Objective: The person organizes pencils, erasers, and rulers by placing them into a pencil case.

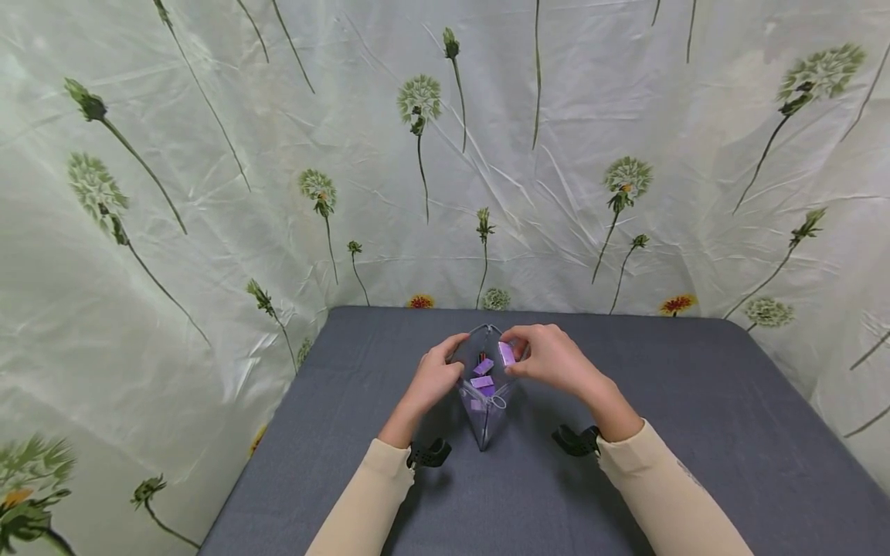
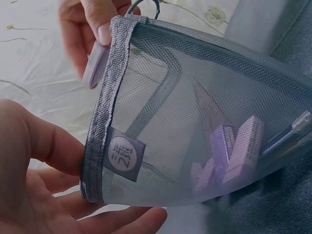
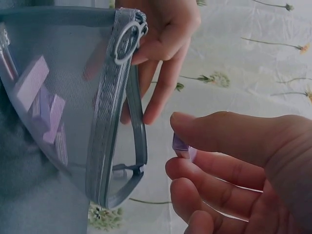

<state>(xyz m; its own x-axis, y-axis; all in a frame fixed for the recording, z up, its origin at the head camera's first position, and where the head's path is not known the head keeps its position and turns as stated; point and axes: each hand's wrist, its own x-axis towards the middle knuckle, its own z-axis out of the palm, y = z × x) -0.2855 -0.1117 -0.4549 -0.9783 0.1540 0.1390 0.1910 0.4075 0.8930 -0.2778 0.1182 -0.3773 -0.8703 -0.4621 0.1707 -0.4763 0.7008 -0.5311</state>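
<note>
A grey mesh zip pouch (image 1: 480, 428) stands on the table with its mouth spread wide, upward. My left hand (image 1: 433, 378) grips the pouch's left rim, thumb to one side and fingers to the other. Between thumb and fingertips, my right hand (image 1: 556, 359) pinches a small purple block (image 1: 506, 354) beside the right rim, apart from the mesh in the right wrist view. Several similar purple blocks (image 2: 241, 148) lie at the pouch's bottom, seen through the mesh. Next to them is a thin pen-like item (image 2: 292, 127), partly hidden.
The dark grey tabletop (image 1: 334, 417) extends around the pouch. Behind it hangs a pale curtain (image 1: 375, 139) printed with dandelions. A ring pull (image 3: 127, 43) hangs at one end of the pouch's zip. Black bands (image 1: 429, 452) sit on both wrists.
</note>
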